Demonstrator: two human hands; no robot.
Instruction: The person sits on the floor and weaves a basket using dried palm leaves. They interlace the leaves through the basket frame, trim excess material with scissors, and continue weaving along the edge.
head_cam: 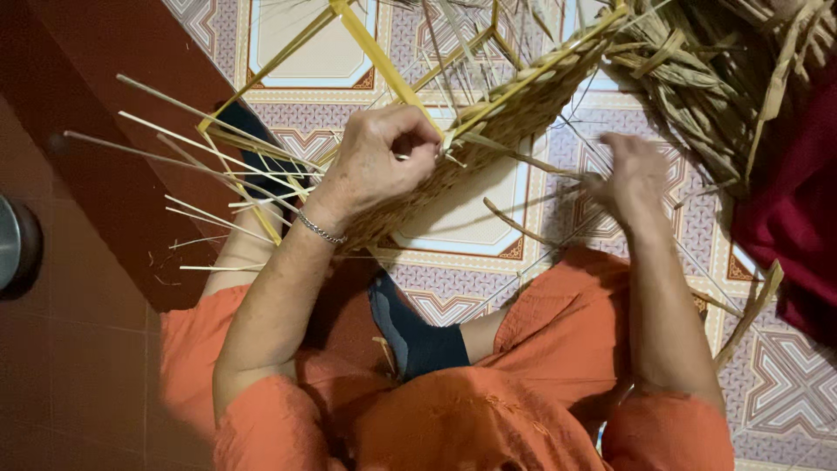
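No packages, labels or signs showed anywhere in the view; the only patterned surface was the tiled floor (pixel 453 218), cream panels framed in red-brown lines with grey geometric borders. The woven panel (pixel 514 109), a flat piece of dried straw-coloured fibre, was held tilted above that floor, running from the person's lap up toward the upper right of the picture. Its weave looked tight and tan, with a yellow edge strip along the upper side. Stiff yellow and pale strips (pixel 209 157) stuck out of its lower left end in a loose fan, and more yellow strips (pixel 384 65) crossed above it. The left hand (pixel 384 161) was closed into a fist on the edge of the woven panel, fingers curled together and pinching a thin strand there; a silver bracelet (pixel 321 230) sat on that wrist. The right hand (pixel 632 179) was blurred, just beside the panel's lower edge among thin loose fibres; whether its fingers were closed on a strand could not be told. A heap of dry grey-green leaves (pixel 706 96) lay on the floor at upper right, touching a dark red cloth (pixel 793 201). The person sat in orange clothing (pixel 488 419), with a dark blue sock (pixel 414 336) between the knees.
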